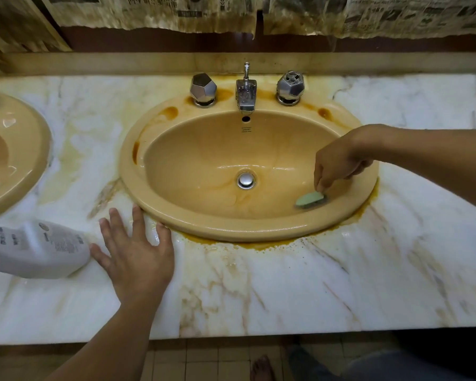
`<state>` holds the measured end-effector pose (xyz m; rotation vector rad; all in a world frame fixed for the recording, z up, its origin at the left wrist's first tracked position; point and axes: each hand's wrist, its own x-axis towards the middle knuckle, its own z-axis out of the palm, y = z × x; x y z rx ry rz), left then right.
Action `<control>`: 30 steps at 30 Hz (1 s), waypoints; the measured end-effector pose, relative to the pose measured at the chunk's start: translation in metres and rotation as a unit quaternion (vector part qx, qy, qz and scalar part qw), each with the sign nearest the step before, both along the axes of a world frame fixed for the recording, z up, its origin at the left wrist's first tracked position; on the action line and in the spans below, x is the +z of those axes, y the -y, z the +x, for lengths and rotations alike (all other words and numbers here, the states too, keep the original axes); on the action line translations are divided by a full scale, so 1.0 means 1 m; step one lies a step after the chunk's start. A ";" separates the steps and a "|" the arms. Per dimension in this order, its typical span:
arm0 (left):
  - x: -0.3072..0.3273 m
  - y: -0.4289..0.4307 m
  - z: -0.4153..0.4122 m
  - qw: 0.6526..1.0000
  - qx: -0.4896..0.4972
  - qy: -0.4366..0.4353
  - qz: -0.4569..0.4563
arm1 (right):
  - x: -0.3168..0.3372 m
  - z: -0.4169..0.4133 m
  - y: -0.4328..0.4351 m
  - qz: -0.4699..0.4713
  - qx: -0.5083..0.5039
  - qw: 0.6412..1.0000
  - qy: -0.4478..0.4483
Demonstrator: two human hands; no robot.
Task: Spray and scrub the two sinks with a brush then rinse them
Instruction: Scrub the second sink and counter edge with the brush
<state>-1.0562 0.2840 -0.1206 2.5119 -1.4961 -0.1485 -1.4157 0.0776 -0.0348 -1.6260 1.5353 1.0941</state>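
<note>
Since the lens is wide, we get the whole station in one view. The marble tabletop [286, 284] fills most of it: white, veined, with yellow-brown stains that are heaviest along the near edge of the sink.

The sink [204, 149] is a tan oval basin set into the tabletop at centre. It looks wet and glossy, with rust marks on the rim. The second sink [19, 149] has the same colour and is cut off at the left edge. Stained newspaper [160, 9] hangs on the wall above.

A white bottle [36, 248] lies on its side on the tabletop, lower left. We can't read its label.

The left hand [138, 251] lies flat, palm down on the tabletop with its fingers spread wide, gripping nothing. Its right-most digit touches the sink's near-left rim. Its outer finger is right at the bottle's base, but we can't tell if they touch.

The right hand [338, 163] reaches in from the right. Its fingers are curled downward and pinch the top of the brush.

A chrome faucet [246, 94] stands at the back rim between two faceted chrome knobs, the left knob [203, 89] and the right knob [290, 86].

The brush [311, 200] has a pale green back. It is pressed against the basin's near-right inner wall, and its bristles are blurred.

The drain stopper [246, 180] sits at the bottom of the basin, well left of the brush.
</note>
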 end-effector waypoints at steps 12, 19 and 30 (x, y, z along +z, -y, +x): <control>0.000 0.000 0.000 1.000 0.002 0.001 0.004 | -0.031 0.020 -0.022 -0.014 -0.062 0.990 0.125; 0.000 0.001 0.000 1.000 0.005 0.007 0.010 | -0.054 0.061 -0.023 0.030 -0.118 0.972 0.203; -0.001 0.001 0.001 1.000 0.006 0.009 0.010 | -0.060 0.075 -0.030 0.020 -0.103 0.962 0.253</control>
